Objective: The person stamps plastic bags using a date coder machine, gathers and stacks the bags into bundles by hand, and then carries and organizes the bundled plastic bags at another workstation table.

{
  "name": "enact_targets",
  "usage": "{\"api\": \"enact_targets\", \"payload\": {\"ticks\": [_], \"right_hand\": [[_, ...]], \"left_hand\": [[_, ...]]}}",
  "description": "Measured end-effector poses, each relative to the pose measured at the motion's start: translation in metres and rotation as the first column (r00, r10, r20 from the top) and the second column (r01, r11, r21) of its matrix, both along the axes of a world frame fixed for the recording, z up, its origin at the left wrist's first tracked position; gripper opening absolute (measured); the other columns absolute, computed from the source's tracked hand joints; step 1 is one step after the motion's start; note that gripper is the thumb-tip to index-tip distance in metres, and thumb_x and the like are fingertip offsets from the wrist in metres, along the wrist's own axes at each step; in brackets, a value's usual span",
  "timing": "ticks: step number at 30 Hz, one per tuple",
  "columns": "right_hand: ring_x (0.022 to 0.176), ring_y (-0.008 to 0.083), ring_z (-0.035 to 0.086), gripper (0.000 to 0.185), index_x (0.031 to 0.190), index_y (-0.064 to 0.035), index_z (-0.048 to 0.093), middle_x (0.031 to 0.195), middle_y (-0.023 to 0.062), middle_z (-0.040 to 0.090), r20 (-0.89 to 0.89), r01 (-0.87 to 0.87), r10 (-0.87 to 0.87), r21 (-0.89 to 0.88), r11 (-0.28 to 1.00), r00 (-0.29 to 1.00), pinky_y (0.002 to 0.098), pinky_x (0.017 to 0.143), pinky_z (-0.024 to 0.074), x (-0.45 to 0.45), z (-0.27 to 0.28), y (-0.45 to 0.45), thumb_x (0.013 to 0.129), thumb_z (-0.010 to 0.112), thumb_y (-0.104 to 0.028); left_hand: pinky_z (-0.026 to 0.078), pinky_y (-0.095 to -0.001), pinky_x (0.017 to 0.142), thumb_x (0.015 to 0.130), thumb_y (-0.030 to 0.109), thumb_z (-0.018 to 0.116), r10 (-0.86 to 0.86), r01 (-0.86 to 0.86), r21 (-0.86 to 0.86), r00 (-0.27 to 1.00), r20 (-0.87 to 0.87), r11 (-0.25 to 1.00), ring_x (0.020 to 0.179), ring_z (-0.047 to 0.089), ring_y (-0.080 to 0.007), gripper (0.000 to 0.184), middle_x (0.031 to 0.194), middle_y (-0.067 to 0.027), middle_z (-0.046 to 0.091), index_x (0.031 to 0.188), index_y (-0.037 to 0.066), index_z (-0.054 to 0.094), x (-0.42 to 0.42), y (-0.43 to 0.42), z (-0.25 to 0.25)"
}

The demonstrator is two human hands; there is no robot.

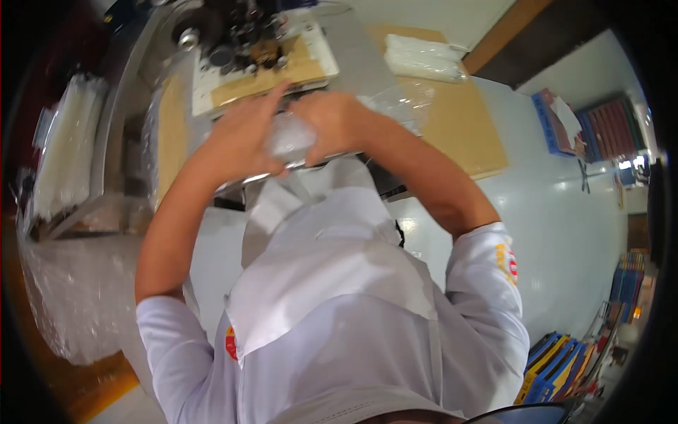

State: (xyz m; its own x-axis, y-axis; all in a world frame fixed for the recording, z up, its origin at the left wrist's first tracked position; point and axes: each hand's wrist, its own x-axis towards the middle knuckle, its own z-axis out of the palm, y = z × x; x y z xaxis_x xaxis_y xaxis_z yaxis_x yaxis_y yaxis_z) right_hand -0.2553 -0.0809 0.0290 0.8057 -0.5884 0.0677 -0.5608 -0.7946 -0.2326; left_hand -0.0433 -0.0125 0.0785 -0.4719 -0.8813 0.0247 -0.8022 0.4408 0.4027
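Observation:
Both hands meet at the front edge of the metal work table, just below a machine (254,53) on a white base plate. Between them lies a clear, shiny plastic piece (292,138). My left hand (244,138) is at its left side, thumb low and fingers pointing up toward the machine, partly smeared by motion. On the right side of the plastic, my right hand (330,124) is curled, with thumb and fingers around its edge. Exactly how firmly each hand grips is hard to tell.
Cardboard (459,124) lies right of the hands, with a plastic-wrapped bundle (424,59) on it. Another bundle of clear bags (70,148) stands at the left. Binders (554,367) are at the lower right, and more folders (611,131) at the upper right.

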Motion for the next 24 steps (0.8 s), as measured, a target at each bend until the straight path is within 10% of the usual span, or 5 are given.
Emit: {"api": "enact_targets", "payload": {"ticks": [2,8,15,17,24], "right_hand": [[0.111,0.0345,0.062,0.088,0.122,-0.002,0.06,0.116,0.0148,0.067,0.056,-0.005,0.014,-0.157,0.988,0.998,0.0446,0.091,0.0512,-0.007,0.005,0.011,0.05,0.091,-0.04],[0.112,0.034,0.062,0.086,0.121,-0.0048,0.061,0.115,0.0137,0.067,-0.02,0.054,-0.053,0.03,0.998,0.998,0.0449,0.088,0.0518,-0.004,0.013,0.009,0.049,0.092,-0.041],[0.116,0.0372,0.061,0.094,0.127,-0.0021,0.059,0.123,0.018,0.066,-0.13,0.04,0.004,0.334,0.942,0.992,0.0485,0.093,0.049,0.025,0.026,0.002,0.049,0.092,-0.042],[0.117,0.038,0.06,0.102,0.133,-0.0015,0.054,0.126,0.019,0.064,0.008,-0.048,0.047,0.121,0.992,0.999,0.0481,0.096,0.047,0.009,0.023,0.005,0.048,0.093,-0.042],[0.115,0.0374,0.06,0.101,0.134,-0.008,0.056,0.122,0.0153,0.065,-0.187,0.131,-0.122,0.035,0.991,0.975,0.0437,0.099,0.0459,-0.063,0.019,-0.011,0.047,0.095,-0.041]], "left_hand": [[0.038,-0.048,0.109,0.049,0.038,0.093,-0.029,0.01,-0.135,0.99,-0.14,0.991,0.127,0.05,-0.0428,0.126,0.134,-0.0242,0.054,0.154,0.006,0.032,0.025,0.01,0.002],[0.041,-0.0466,0.105,0.068,0.039,0.085,0.046,-0.048,-0.064,0.998,-0.032,0.997,0.123,0.051,-0.0426,0.099,0.136,-0.0238,0.054,0.151,0.006,0.04,0.04,0.02,-0.036],[0.04,-0.0475,0.106,0.065,0.033,0.089,0.002,-0.036,-0.205,0.987,-0.161,0.978,0.124,0.051,-0.0418,0.105,0.136,-0.0223,0.054,0.152,0.006,0.038,0.004,0.01,-0.047],[0.04,-0.048,0.107,0.064,0.032,0.09,0.001,-0.009,-0.307,1.0,-0.026,0.952,0.124,0.052,-0.0415,0.107,0.138,-0.0226,0.053,0.153,0.007,0.037,0.007,0.02,-0.024],[0.042,-0.0361,0.106,0.081,0.03,0.084,0.531,-0.222,0.507,0.577,-0.621,0.833,0.129,0.05,-0.0243,0.094,0.147,-0.0235,0.044,0.156,0.006,0.032,0.045,0.051,-0.048]]}}
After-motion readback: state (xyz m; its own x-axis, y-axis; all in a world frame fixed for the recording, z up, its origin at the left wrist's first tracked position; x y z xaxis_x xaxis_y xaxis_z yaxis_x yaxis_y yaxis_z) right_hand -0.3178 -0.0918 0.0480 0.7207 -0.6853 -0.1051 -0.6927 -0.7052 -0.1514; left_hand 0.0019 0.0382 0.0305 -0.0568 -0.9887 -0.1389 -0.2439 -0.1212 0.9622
